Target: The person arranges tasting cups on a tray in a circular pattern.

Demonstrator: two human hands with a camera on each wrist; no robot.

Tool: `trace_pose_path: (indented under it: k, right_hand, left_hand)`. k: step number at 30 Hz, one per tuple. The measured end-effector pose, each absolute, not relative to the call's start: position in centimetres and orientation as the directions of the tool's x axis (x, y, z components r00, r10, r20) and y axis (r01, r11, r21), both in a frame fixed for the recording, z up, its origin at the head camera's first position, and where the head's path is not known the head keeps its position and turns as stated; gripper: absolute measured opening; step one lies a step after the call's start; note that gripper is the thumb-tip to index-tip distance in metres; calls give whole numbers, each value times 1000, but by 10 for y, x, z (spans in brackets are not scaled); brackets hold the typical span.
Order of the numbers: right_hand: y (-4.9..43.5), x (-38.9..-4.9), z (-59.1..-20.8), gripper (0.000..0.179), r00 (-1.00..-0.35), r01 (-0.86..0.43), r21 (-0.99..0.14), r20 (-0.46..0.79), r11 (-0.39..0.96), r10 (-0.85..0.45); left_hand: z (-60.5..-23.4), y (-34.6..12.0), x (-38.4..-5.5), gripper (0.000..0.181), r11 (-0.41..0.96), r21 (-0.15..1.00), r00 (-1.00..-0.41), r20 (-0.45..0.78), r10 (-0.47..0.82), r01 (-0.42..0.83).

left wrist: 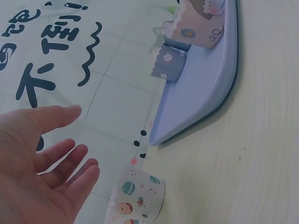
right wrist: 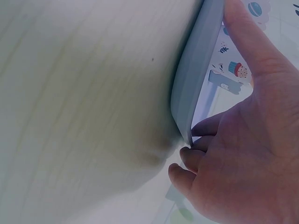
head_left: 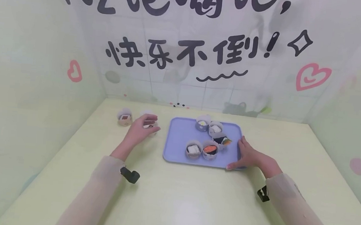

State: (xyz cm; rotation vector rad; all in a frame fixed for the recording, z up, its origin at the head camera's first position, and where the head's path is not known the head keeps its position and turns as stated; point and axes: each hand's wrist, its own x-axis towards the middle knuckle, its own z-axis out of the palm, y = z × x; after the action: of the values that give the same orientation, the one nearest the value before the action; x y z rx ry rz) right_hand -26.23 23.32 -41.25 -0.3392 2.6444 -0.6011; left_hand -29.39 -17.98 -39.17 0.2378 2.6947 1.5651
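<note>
My left hand (head_left: 142,126) hovers over a patterned paper baking cup (head_left: 151,127) left of the tray, its fingers partly covering the cup. In the left wrist view, thumb and fingers are spread apart with nothing between them, and the cup (left wrist: 138,196) stands beyond the fingertips. My right hand (head_left: 249,156) holds a blue tray (head_left: 178,135) at its near right corner. The thumb lies along the near rim, and the other fingers bend at the right end. On the tray stand several paper cups with sushi-like pieces, including an orange-topped one (head_left: 210,150) and a dark roll (head_left: 221,140).
Another paper cup (head_left: 125,118) with a brown-and-white piece stands at the far left of the pale wooden table (head_left: 176,200). Behind the table rises a white backdrop (head_left: 176,87) with black lettering. Printed side panels border the table left and right.
</note>
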Motion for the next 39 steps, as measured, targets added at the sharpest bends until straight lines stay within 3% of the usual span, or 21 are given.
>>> trace_pose_path:
  k: [8, 21, 39]
  right_hand:
    - [234, -259, -416, 138, -887, -134, -464, -337, 876, -315]
    - [232, -257, -413, 137, -883, -142, -455, -343, 879, -320]
    - [233, -262, -415, 136, -890, -151, -445, -327, 883, -318]
  left_hand:
    - [-400, -195, -300, 56, 483, 873, -998, 68, 7, 63]
    - [-417, -202, -305, 69, 494, 869, -998, 15, -68, -20]
    - [-424, -197, -314, 73, 508, 857, -996, -82, -39, -90]
